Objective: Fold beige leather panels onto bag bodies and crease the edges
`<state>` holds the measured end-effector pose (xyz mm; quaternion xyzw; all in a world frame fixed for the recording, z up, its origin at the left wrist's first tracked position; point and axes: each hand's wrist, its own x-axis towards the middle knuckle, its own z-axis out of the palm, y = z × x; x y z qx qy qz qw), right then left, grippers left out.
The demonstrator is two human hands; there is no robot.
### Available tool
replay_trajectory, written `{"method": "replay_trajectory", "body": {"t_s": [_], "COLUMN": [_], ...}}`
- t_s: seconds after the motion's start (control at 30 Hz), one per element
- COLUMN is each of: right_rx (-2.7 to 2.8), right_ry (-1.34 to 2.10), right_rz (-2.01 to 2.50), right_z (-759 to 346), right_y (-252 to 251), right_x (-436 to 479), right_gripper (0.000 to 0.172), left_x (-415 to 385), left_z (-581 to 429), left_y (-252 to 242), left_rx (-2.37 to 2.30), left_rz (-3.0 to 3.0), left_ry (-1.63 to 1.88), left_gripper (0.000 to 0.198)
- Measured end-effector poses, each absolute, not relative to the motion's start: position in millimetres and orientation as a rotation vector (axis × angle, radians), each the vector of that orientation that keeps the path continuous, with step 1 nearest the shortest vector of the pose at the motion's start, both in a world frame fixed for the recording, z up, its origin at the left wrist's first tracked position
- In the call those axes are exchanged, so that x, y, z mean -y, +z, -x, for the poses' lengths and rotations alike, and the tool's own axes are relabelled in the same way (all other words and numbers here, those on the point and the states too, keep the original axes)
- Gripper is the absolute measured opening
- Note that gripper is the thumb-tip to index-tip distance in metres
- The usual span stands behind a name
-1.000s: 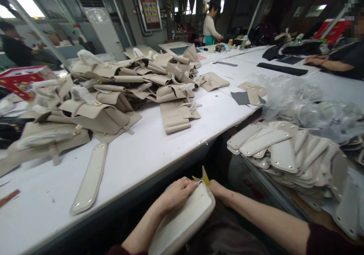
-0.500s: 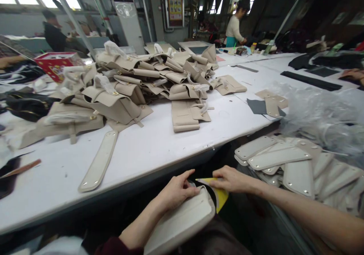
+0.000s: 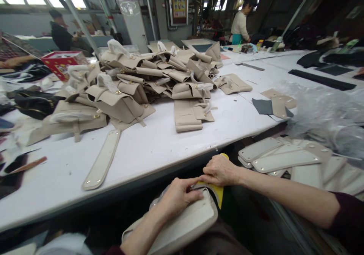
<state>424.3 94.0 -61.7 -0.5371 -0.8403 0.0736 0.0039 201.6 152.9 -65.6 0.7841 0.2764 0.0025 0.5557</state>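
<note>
Across my lap lies a beige leather bag (image 3: 189,224), its pale flat bottom panel facing up. My left hand (image 3: 182,194) grips its far end, thumb on top and fingers over the edge. Just beyond that end, my right hand (image 3: 223,171) is closed on a yellow-faced strip (image 3: 216,193), which curves down beside the bag. A bit of yellow also shows above the right knuckles; whether it is the same piece I cannot tell. The fingertips of both hands nearly meet at the bag's corner. Clear plastic shows behind my left wrist.
A heap of beige bag pieces (image 3: 159,71) covers the middle of the white table (image 3: 148,149). One pale riveted panel (image 3: 102,160) lies near its front edge. Several similar panels (image 3: 286,158) are stacked at right beside plastic wrap (image 3: 327,107). Co-workers (image 3: 239,25) are beyond.
My right hand has moved left and slightly up, and its fingers have closed into a fist around the yellow-faced strip. My left hand stays on the bag's end. The view has shifted slightly.
</note>
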Motion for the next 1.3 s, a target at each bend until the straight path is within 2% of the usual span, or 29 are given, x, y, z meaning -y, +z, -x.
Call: {"method": "replay_trajectory", "body": {"t_s": [0.37, 0.47, 0.57, 1.3], "right_rx": [2.648, 2.649, 2.649, 2.460], "right_ry": [0.116, 0.087, 0.086, 0.360], "right_rz": [1.631, 1.661, 1.707, 2.126], "right_z": [-420, -417, -414, -393], "right_y": [-71, -71, -72, -66], "right_x": [-93, -90, -87, -61], "right_gripper": [0.053, 0.054, 0.055, 0.061], "left_x": [-150, -149, -148, -140], "left_z": [-202, -202, -202, -201], "left_y": [-57, -60, -65, -74], "left_rx": [-0.615, -0.612, -0.618, -0.521], "left_rz": [-2.024, -2.079, -2.136, -2.422], "left_ry": [-0.015, -0.011, -0.008, -0.063], "left_gripper": [0.035, 0.028, 0.031, 0.033]}}
